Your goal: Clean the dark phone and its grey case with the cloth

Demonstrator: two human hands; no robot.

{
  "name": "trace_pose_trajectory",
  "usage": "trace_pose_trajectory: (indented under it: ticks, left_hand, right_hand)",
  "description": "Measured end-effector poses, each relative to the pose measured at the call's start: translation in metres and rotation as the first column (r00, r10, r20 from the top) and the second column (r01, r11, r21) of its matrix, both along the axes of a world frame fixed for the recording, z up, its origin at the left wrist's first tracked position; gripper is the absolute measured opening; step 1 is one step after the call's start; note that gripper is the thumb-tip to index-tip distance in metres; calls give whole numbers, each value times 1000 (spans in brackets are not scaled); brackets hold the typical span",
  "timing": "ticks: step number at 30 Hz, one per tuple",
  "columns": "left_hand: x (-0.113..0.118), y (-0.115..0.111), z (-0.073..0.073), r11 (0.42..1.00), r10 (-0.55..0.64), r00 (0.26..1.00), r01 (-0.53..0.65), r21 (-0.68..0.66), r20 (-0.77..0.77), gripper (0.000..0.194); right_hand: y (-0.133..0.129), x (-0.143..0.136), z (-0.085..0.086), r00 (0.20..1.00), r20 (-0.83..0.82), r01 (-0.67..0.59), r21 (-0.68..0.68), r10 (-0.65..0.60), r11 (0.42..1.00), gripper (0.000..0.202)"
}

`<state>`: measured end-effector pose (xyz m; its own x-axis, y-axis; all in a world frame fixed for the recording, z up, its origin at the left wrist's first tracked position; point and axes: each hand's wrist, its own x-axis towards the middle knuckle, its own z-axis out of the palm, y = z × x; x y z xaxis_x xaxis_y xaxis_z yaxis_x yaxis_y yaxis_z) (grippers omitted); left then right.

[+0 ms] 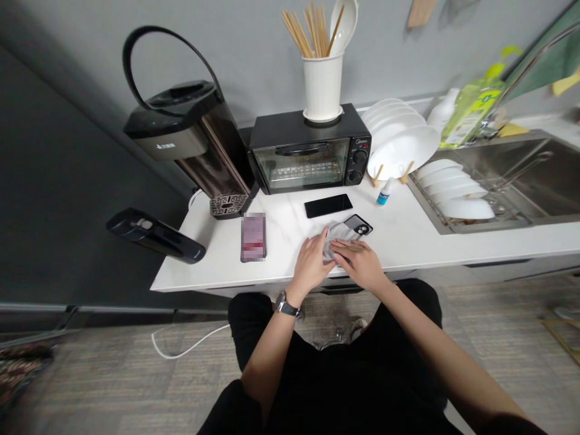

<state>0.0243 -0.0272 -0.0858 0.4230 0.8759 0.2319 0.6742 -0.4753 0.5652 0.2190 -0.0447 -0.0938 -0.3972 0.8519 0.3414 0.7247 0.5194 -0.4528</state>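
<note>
Head view, looking down over a white table (408, 241): both hands meet near its front edge on a grey cloth (338, 232). The left hand (312, 261) lies flat with its fingers (321, 238) stretched forward and pressed on the cloth's left part; the right hand (360, 263) comes in from the right, its fingers together and laid over the cloth's near side. Neither hand pinches anything that shows — they seem only to press down, though the fingertips partly hide each other. The cloth lies bunched over a dark phone (360, 224) whose camera end pokes out to the right, touching the cloth. A wristwatch (287, 305) sits on the left wrist.

Just behind the cloth lies a second black phone (328, 205), screen dark. Well to the left, a third phone (252, 237) lies near the front edge. A small dropper bottle (384, 193) stands between the black phone and the sink — beside a rack of white plates (401, 142). At the back stand a toaster oven (308, 151), carrying a white utensil holder (322, 84), and a kettle dispenser (194, 145).
</note>
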Motion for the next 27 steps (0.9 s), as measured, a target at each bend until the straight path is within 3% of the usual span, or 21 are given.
trace_pose_trajectory:
  ticks: [10,15,19,21,23,25,27]
  left_hand:
    - [0,0,1,1000,-15,999,14,22,31,98]
    - [1,-3,1,1000,21,999,-20,-10,37,104]
    - [1,-4,2,1000,28,997,-27,-17,75,104]
    - [0,-4,2,999,37,996,-36,-16,80,102]
    - [-1,-4,2,999,34,997,-33,-14,69,99]
    - [-2,-5,2,1000,16,998,-16,-15,57,95]
    - [-2,-6,2,1000,15,999,-14,-12,51,94]
  right_hand:
    - [5,4,3,996,87,-24,40,21,999,35]
    - [12,13,2,989,119,71,103,-83,992,36]
    - [17,22,-2,960,95,247,160,-264,956,41]
    - [17,21,-2,951,96,274,171,-293,946,43]
    - [15,15,-1,982,115,132,145,-149,981,43]
    - [14,8,1,989,127,-93,83,82,992,41]
    - [16,7,3,980,123,-164,37,158,986,39]
